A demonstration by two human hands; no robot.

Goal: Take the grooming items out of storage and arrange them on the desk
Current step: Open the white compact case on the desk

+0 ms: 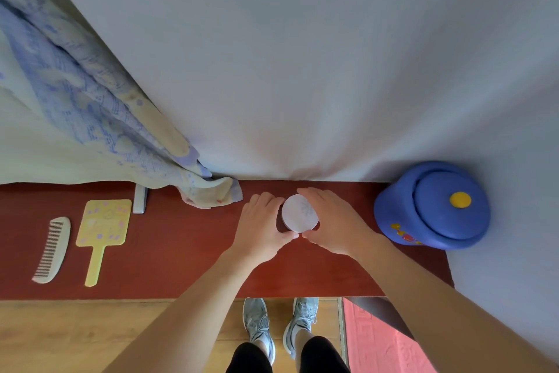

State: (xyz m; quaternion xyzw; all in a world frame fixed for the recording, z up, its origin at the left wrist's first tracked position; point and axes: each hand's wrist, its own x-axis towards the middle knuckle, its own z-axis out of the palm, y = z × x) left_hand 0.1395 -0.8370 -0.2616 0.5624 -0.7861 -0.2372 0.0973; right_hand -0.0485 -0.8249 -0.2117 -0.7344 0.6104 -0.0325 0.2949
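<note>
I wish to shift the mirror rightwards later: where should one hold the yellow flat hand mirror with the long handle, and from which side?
Hold the yellow flat hand mirror by its narrow handle, coming from the near edge of the red-brown desk. It lies flat with the handle pointing toward that edge; the wide head offers little to pinch.

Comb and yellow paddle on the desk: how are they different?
The comb is pale grey, while the yellow paddle has pastel pictures on it. The comb is narrow and slightly curved with a row of teeth; the yellow paddle has a wide squarish head on a thin straight handle. The comb lies left of the yellow paddle. Both lie flat on the desk, side by side, not touching.
</note>
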